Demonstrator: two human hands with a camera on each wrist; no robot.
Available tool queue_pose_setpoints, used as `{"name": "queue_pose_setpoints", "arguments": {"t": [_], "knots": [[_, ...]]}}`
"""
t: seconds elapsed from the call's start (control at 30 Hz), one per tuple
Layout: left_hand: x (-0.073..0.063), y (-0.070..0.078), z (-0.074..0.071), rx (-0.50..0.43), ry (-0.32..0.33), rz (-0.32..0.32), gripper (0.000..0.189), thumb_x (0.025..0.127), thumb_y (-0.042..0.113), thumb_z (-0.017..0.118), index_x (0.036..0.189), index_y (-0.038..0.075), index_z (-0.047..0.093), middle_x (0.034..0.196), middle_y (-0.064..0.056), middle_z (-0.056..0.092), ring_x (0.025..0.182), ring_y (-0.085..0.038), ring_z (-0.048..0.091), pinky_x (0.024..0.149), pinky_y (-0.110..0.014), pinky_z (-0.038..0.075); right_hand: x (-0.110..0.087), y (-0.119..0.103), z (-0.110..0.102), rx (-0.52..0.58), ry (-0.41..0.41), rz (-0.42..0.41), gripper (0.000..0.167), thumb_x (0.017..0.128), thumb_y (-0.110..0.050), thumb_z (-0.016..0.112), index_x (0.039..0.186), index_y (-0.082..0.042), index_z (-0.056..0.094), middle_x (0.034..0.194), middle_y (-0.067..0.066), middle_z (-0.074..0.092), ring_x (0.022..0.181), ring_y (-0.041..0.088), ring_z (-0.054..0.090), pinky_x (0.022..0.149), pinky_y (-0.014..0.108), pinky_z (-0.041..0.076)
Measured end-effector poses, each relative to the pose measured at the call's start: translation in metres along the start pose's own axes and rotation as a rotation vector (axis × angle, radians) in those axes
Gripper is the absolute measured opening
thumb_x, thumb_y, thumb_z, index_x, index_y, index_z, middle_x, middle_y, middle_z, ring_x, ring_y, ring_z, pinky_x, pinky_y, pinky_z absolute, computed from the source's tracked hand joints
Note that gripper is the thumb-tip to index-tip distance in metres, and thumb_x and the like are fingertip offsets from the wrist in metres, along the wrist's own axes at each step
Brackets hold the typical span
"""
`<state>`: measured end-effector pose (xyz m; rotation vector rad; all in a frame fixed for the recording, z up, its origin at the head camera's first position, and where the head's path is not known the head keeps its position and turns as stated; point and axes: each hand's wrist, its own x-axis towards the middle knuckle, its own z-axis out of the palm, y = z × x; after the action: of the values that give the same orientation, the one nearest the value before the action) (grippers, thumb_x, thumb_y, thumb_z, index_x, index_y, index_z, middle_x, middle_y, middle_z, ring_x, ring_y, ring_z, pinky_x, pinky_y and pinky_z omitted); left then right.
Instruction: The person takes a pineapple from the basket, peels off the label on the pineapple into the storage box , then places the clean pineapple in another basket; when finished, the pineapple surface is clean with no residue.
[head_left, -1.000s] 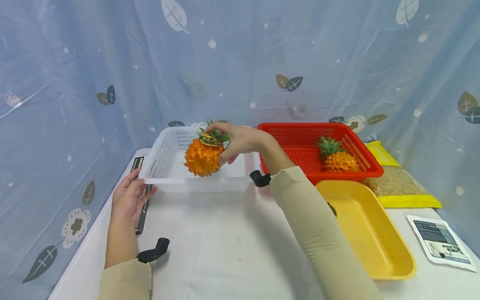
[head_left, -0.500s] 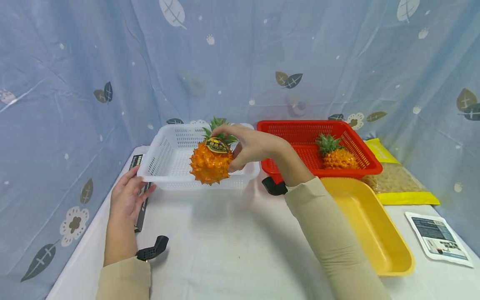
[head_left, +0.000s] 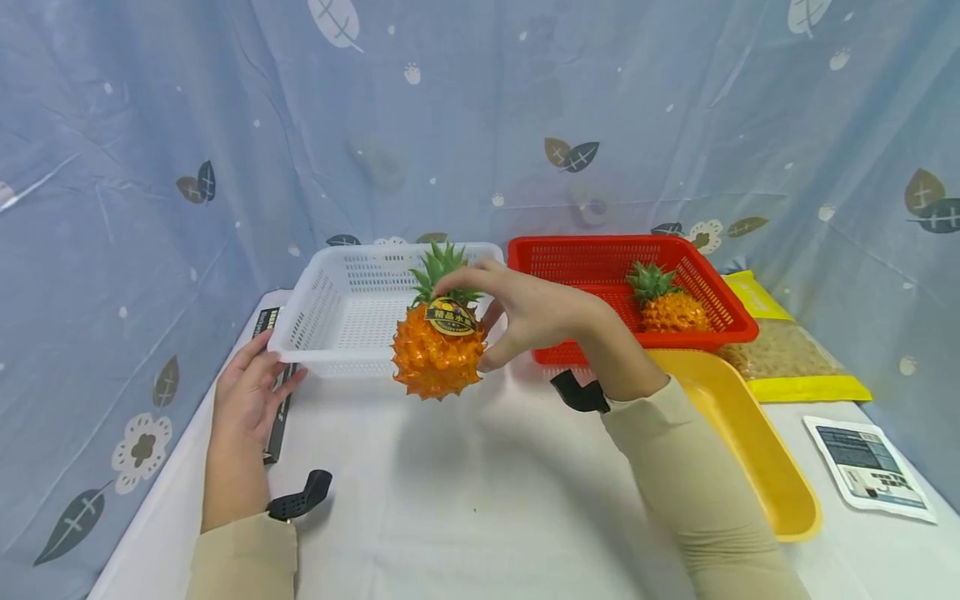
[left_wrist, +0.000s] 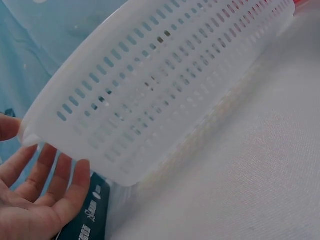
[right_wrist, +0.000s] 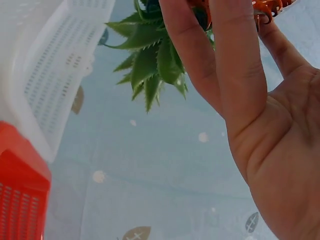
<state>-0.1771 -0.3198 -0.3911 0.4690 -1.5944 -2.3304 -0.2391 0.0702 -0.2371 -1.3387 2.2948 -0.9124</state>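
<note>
My right hand (head_left: 525, 315) pinches a spiky orange pineapple (head_left: 437, 354) near its top, holding it upright in front of the white basket (head_left: 348, 364). A black and gold label faces me below the green crown. Only the leafy crown (right_wrist: 155, 62) and a bit of orange show in the right wrist view, behind my fingers (right_wrist: 240, 65). At the basket's front left corner, my left hand (head_left: 251, 392) grips the rim. In the left wrist view the thumb is on the rim and the fingers (left_wrist: 75, 192) are under it.
Right of the white basket stands a red basket (head_left: 637, 340) with another pineapple (head_left: 675, 312) in it. In front is a yellow tray (head_left: 783, 467), partly behind my right arm. A yellow-ended bag (head_left: 787, 354) and a white pouch (head_left: 870, 469) lie right. A dark box (head_left: 277, 429) lies beneath my left hand.
The right hand has brought the pineapple from over the white basket toward me and slightly right, past its front rim. The left hand keeps its hold on the corner.
</note>
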Motion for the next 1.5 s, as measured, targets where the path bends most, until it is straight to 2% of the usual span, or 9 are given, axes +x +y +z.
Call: {"name": "queue_pose_setpoints", "arguments": {"t": [0.2, 0.6, 0.87, 1.37, 1.5], "knots": [[-0.001, 0.001, -0.001, -0.015, -0.015, 0.002, 0.053, 0.103, 0.017, 0.064, 0.154, 0.02, 0.05, 0.156, 0.004, 0.045, 0.133, -0.017, 0.051, 0.083, -0.028, 0.063, -0.013, -0.003, 0.004, -0.006, -0.014, 0.021, 0.076, 0.077, -0.011, 0.077, 0.144, -0.033, 0.051, 0.136, 0.003, 0.043, 0.101, 0.017, 0.072, 0.084, 0.034, 0.062], [0.0, 0.003, 0.001, -0.016, -0.029, 0.013, 0.053, 0.103, 0.017, 0.065, 0.154, 0.019, 0.05, 0.156, 0.005, 0.045, 0.13, -0.016, 0.053, 0.082, -0.028, 0.063, -0.041, -0.004, 0.016, -0.015, -0.012, 0.118, 0.077, 0.076, -0.009, 0.082, 0.142, -0.036, 0.053, 0.14, 0.003, 0.044, 0.106, 0.019, 0.068, 0.082, 0.032, 0.062], [0.0, 0.001, -0.003, -0.037, -0.041, 0.013, 0.053, 0.103, 0.016, 0.065, 0.154, 0.018, 0.05, 0.154, 0.006, 0.045, 0.128, -0.015, 0.053, 0.081, -0.028, 0.064, -0.058, 0.0, 0.021, -0.036, -0.042, 0.101, 0.079, 0.075, -0.012, 0.086, 0.144, -0.034, 0.052, 0.141, 0.004, 0.044, 0.104, 0.016, 0.066, 0.087, 0.031, 0.06], [0.0, -0.001, -0.004, -0.046, -0.034, -0.002, 0.053, 0.103, 0.017, 0.065, 0.154, 0.019, 0.05, 0.157, 0.007, 0.043, 0.131, -0.016, 0.051, 0.078, -0.028, 0.064, -0.087, 0.0, 0.033, 0.019, -0.088, 0.083, 0.079, 0.075, -0.013, 0.085, 0.142, -0.036, 0.051, 0.135, -0.002, 0.045, 0.107, 0.018, 0.064, 0.089, 0.03, 0.06], [0.001, -0.002, -0.004, -0.047, -0.042, -0.004, 0.053, 0.103, 0.016, 0.064, 0.154, 0.019, 0.05, 0.156, 0.007, 0.043, 0.131, -0.016, 0.051, 0.078, -0.028, 0.064, -0.09, 0.007, 0.038, 0.04, -0.095, 0.011, 0.078, 0.075, -0.011, 0.084, 0.142, -0.032, 0.052, 0.134, -0.001, 0.044, 0.117, 0.016, 0.058, 0.091, 0.03, 0.06]]}}
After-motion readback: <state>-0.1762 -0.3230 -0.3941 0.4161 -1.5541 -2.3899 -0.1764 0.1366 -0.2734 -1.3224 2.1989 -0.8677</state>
